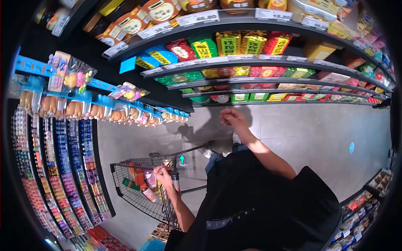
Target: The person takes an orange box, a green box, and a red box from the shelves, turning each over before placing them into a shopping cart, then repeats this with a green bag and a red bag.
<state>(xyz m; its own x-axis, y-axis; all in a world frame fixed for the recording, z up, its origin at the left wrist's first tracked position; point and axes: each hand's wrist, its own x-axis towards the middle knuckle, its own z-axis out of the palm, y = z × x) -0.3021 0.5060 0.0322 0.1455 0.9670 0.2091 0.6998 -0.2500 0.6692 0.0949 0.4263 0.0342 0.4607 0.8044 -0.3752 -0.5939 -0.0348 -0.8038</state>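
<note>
My left hand (162,175) is over the near rim of a wire shopping cart (138,201), beside its handle (176,182). Its fingers are curled in, with no item visible in them. In the cart lie a purple-labelled pack (150,179), a pink-and-white bottle (148,193), a green box (130,184) and an orange-red pack (137,172). Out in front of me, above the floor, my right hand (233,119) is raised toward the shelves. Its fingers are loosely bent and somewhat apart, and nothing shows in them.
Ahead stands a tiered shelf (276,60) with gold tea packs (230,43), jars (161,11) and price tags. A blue-edged display of toys (75,108) juts in at the left, above racks of small goods (63,167). Grey floor (301,125) stretches right, toward another shelf (356,213).
</note>
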